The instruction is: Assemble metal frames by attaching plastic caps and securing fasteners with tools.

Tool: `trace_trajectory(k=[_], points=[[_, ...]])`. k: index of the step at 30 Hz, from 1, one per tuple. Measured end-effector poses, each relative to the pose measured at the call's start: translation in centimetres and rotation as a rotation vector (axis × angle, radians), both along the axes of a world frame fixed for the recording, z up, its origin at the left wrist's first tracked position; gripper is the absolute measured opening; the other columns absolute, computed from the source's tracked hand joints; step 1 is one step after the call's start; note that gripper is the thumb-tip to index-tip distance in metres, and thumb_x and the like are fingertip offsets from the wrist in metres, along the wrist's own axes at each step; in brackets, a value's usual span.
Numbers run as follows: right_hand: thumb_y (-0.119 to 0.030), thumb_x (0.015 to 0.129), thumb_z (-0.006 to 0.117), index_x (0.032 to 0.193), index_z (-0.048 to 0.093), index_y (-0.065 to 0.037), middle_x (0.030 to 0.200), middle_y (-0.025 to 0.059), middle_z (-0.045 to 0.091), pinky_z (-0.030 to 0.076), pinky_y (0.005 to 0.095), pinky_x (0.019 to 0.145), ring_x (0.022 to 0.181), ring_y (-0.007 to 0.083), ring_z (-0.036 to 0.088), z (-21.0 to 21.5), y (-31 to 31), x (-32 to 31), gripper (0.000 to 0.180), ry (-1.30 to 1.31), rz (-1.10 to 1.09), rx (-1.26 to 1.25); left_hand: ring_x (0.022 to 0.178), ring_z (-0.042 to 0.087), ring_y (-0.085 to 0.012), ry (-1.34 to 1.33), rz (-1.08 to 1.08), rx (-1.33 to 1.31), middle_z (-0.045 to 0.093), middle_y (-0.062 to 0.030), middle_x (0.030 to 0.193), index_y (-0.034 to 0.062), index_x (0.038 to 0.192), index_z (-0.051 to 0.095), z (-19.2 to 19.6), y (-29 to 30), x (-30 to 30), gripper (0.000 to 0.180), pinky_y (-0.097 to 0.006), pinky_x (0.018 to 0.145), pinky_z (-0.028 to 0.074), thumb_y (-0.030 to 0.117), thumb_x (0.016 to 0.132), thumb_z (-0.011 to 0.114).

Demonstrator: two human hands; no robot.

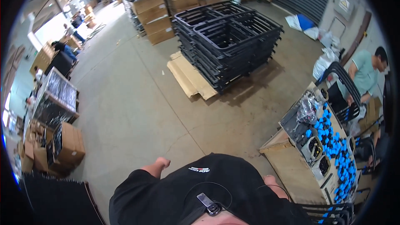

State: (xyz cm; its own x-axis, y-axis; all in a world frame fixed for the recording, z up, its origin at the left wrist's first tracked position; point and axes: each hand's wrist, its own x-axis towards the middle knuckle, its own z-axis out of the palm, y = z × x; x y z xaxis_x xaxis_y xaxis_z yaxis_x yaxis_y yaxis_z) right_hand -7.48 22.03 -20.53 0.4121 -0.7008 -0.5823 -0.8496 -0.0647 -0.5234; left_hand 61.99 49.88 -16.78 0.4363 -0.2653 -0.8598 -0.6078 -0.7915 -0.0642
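My left hand [163,162] hangs out in front of my body at the left, over bare concrete floor. Its fingers look curled in, and nothing shows in them. At my right side a bit of skin of my right hand or forearm [271,180] shows past my black shirt; its fingers cannot be made out. Closest to that side is a wooden workbench [287,162]. Many blue and black small parts [333,146] lie spread over its top, along with open bags of small dark pieces [313,148] and a clear plastic bag [308,107].
Ahead stands a tall stack of black metal racks [229,37], with flattened cardboard [189,77] beside it. Cartons [152,14] rise behind. At left are a wrapped crate [56,96] and brown boxes [68,143]. A person [366,73] handles black curved frames [343,85] beyond the bench.
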Motion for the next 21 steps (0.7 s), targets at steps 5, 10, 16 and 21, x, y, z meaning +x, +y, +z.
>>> trace_trajectory(k=[5,10,16,21], points=[[-0.02,0.099,0.049,0.093,0.063,-0.009,0.07,0.0066,0.056,0.044,0.0389,0.047,0.054,0.0225,0.055,-0.8,-2.3,-2.1,0.019,0.049,-0.271,0.366,0.093,0.072,-0.0375,0.023,0.311,-0.32,0.072,-0.0229,0.106,-0.0032,0.108,0.072,1.2,-18.0,3.3,0.044,-0.042,0.083,0.057,0.034,0.088,0.058],[-0.02,0.099,0.049,0.091,0.062,-0.01,0.069,0.0062,0.056,0.044,0.0391,0.046,0.054,0.0231,0.055,-5.8,-15.8,-1.6,0.018,0.052,0.027,-0.035,0.098,0.071,-0.0256,0.064,0.283,-0.49,0.074,-0.0161,0.106,0.0009,0.114,0.072,3.7,-32.9,-1.8,0.047,-0.037,0.087,0.055,0.036,0.082,0.071],[-0.018,0.097,0.05,0.088,0.061,-0.01,0.066,0.0058,0.054,0.044,0.0393,0.046,0.052,0.0246,0.054,-7.0,-30.6,16.6,0.016,-0.125,0.388,-0.584,0.091,0.071,-0.024,0.123,0.209,-0.489,0.075,-0.0107,0.098,0.0021,0.109,0.073,7.3,-43.0,1.1,0.043,-0.036,0.083,0.055,0.038,0.085,0.072],[-0.018,0.095,0.056,0.085,0.061,-0.007,0.06,0.005,0.052,0.045,0.0399,0.05,0.051,0.0237,0.054,4.7,-42.0,29.7,0.016,-0.523,-0.416,0.179,0.059,0.055,-0.015,0.271,0.887,-0.577,0.058,-0.0012,0.069,0.0057,0.087,0.065,8.3,-47.1,7.1,0.021,-0.031,0.056,0.045,0.025,0.094,0.062]])
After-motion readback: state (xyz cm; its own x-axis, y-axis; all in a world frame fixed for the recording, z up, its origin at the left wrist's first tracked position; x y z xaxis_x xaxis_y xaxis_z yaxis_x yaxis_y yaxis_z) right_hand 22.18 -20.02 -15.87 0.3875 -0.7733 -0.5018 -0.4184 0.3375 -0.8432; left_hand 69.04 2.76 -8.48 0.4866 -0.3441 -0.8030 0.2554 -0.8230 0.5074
